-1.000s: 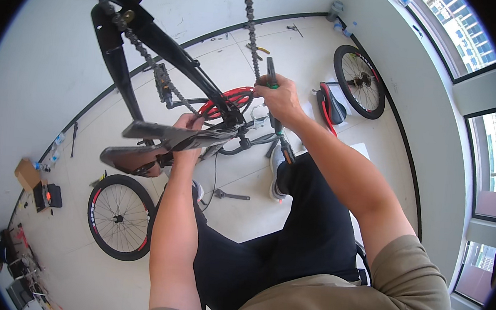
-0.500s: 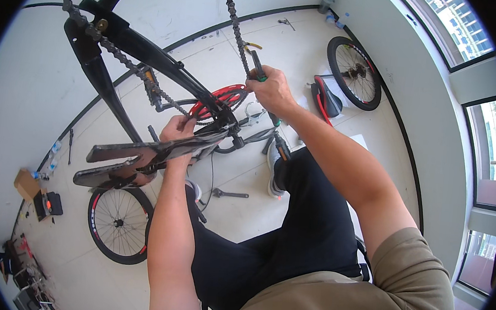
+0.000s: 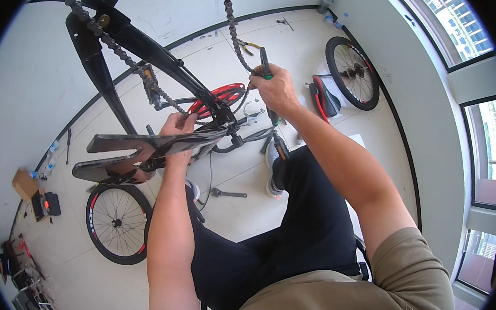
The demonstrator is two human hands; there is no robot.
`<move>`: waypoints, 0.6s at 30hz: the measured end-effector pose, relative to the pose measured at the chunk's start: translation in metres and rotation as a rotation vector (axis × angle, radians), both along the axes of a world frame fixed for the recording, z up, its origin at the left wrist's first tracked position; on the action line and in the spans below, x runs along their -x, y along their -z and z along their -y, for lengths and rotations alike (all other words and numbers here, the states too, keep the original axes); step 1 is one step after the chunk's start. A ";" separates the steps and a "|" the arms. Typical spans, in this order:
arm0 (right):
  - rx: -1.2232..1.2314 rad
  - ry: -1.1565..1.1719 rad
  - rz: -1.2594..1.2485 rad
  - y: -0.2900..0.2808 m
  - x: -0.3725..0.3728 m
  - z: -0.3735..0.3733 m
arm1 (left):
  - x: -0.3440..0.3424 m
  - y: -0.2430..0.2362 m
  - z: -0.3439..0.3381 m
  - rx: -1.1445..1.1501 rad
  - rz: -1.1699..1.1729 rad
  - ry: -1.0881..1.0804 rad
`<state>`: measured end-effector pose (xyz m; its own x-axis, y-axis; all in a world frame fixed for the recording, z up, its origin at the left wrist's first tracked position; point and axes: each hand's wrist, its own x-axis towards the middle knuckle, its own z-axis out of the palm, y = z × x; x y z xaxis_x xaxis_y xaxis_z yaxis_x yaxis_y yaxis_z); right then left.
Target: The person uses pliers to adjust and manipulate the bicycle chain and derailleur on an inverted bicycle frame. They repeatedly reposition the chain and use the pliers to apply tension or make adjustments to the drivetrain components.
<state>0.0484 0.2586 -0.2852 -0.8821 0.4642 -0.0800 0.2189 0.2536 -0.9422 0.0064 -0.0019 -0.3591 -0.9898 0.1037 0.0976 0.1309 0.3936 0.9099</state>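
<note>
A black bicycle frame (image 3: 164,62) stands tilted before me, with a red chainring (image 3: 224,94) at its crank. The dark bicycle chain (image 3: 231,21) hangs in a long loop that runs down to the chainring area. My right hand (image 3: 275,90) is closed just right of the chainring, pinching the chain and holding a tool with a black-and-green handle (image 3: 266,62); the tool's kind is unclear. My left hand (image 3: 177,126) is closed at the chain by the chainring's lower left edge. A glossy dark frame part (image 3: 137,145) crosses in front of the left wrist.
A wheel (image 3: 117,223) is at lower left, another wheel (image 3: 352,72) at upper right beside a black-and-red saddle (image 3: 325,97). An adjustable wrench (image 3: 228,194) lies near my feet. Yellow-handled pliers (image 3: 247,45) lie beyond the chain. An open cardboard box (image 3: 24,185) stands far left.
My right hand has shifted slightly right, drawing the chain away from the chainring, and the tool in it has turned a little. My left hand stays at about the same spot.
</note>
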 end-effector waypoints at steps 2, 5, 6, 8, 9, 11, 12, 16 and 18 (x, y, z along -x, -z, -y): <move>0.015 -0.017 0.018 -0.004 0.000 0.003 | 0.001 0.002 0.002 -0.008 0.007 0.008; -0.004 -0.026 0.028 -0.001 0.001 0.004 | 0.002 0.002 0.003 0.005 0.074 0.014; -0.003 -0.024 0.020 0.001 0.001 0.004 | 0.002 0.000 0.004 0.014 0.105 0.013; -0.001 -0.021 0.004 0.003 0.001 0.004 | 0.002 -0.004 0.003 0.030 0.115 0.029; -0.012 -0.035 0.012 0.002 0.001 0.005 | 0.002 -0.004 0.004 0.038 0.119 0.035; -0.034 -0.063 0.027 -0.002 0.001 0.006 | 0.002 -0.001 0.004 0.000 0.053 0.036; -0.101 -0.072 0.048 -0.002 0.001 0.005 | 0.002 -0.001 0.002 -0.019 0.021 0.037; -0.198 -0.085 0.099 -0.004 0.005 0.003 | 0.001 -0.005 0.001 -0.017 0.057 0.040; -0.168 -0.090 0.107 -0.004 0.005 0.004 | -0.002 -0.009 0.000 -0.032 0.050 0.052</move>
<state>0.0431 0.2550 -0.2816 -0.9111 0.3990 -0.1034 0.2846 0.4276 -0.8580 0.0082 -0.0016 -0.3502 -0.9868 0.1531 0.0528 0.1051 0.3576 0.9280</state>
